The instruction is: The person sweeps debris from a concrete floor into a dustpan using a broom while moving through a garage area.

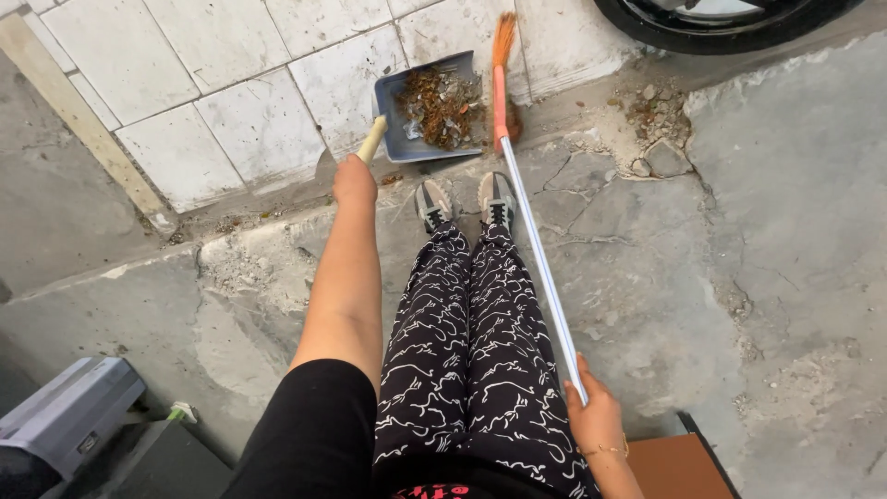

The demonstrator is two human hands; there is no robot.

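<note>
- At far centre, left hand (355,179) is closed around the pale handle of the dustpan (427,109); fingers are wrapped out of sight, only the back of the fist shows.
- Near right, right hand (596,416) grips the top end of the broom (540,268) with fingers curled round the white pole; thumb side faces the camera.
- Dustpan sits on the white tile floor (240,111), just past the cracked step edge, mouth facing right toward the broom head. Already loaded with a brown and grey debris pile (442,103), heaped mid-pan.
- Orange bristles (504,37) stand touching the pan's right rim, pole slanting back to the near right.
- Judgement: lip must stay flat on the tile or grit slides under. Press the handle down slightly, don't lift yet.
- Judgement: one-handed grip at the pole's very top gives poor control; short, light flicks toward the pan's back wall work better than long strokes.
- Judgement: pile looks near the front lip, so tip the pan backward before raising it.
- Loose rubble (654,111) lies in a broken patch of concrete to the right, well apart from the pan.
- Both shoes (467,201) are just near of the pan; keep them clear of the sweep line.
</note>
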